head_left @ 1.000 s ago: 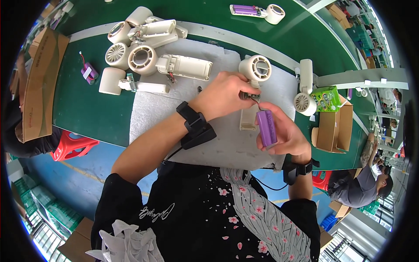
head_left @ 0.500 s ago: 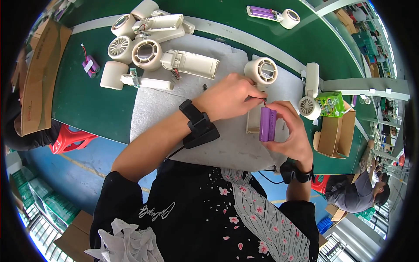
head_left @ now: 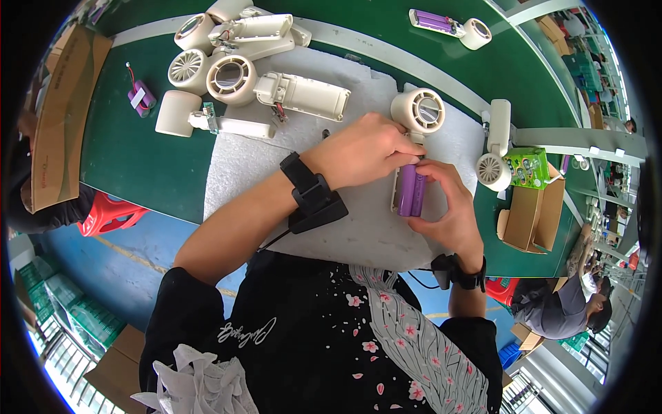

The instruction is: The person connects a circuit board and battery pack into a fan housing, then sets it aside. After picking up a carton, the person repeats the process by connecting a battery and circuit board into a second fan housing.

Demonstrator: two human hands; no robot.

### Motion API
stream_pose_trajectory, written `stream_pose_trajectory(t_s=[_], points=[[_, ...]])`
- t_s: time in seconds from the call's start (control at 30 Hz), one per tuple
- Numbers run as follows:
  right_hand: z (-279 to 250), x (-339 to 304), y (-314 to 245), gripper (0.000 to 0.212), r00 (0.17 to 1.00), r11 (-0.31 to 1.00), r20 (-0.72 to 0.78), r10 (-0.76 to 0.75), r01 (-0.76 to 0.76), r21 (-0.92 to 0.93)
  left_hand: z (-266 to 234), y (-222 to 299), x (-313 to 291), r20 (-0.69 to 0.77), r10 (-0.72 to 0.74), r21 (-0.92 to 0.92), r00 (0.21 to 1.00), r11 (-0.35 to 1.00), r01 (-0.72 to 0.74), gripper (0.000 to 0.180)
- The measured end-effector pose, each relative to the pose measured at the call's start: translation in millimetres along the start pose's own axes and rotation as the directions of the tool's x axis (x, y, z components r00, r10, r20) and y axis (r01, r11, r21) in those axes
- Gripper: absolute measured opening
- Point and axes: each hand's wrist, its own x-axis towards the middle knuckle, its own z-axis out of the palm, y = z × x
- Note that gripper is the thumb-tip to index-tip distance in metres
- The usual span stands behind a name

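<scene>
My right hand (head_left: pixel 452 210) grips a purple two-cell battery pack (head_left: pixel 412 190) between thumb and fingers. The pack sits over the open cream handle shell (head_left: pixel 395 190) of a handheld fan (head_left: pixel 418 110), whose round head lies just beyond my hands. At the pack's top end, by the fan's neck, my left hand (head_left: pixel 376 148) is closed in a pinch; what its fingertips hold is hidden. Much of the handle is covered by the pack and my fingers.
White foam sheet (head_left: pixel 310 228) lies on the green table (head_left: pixel 110 159). Several cream fans (head_left: pixel 303 95) are grouped at the back left, near a loose purple battery pack (head_left: pixel 141 99). To the right stand another fan (head_left: pixel 494 171), a green box (head_left: pixel 529 168) and an open cardboard box (head_left: pixel 527 217).
My right hand has brought the battery pack slightly left and up, over the handle shell. My left fingertips stay near its top end. The view has shifted slightly.
</scene>
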Motion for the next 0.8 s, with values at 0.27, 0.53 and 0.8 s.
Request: stream_pose_trajectory(t_s=[0.27,0.53,0.8], points=[[5.5,-6.7,-17.7,0.065,0.996,0.992,-0.093,0.004,-0.016,-0.122,-1.0,0.3,0.1,0.001,-0.004,0.002,1.000,1.000,0.004,0.020],[3.4,-7.9,-15.2,0.055,0.997,0.972,-0.067,-0.044,0.027,-0.234,0.3,2.4,-0.8,-0.014,-0.020,-0.012,1.000,1.000,0.020,0.019],[-2.6,-2.1,-10.5,0.047,0.995,0.962,-0.025,-0.093,0.083,-0.262,-3.8,3.3,-1.7,0.029,-0.111,-0.042,0.993,0.993,0.112,0.033]])
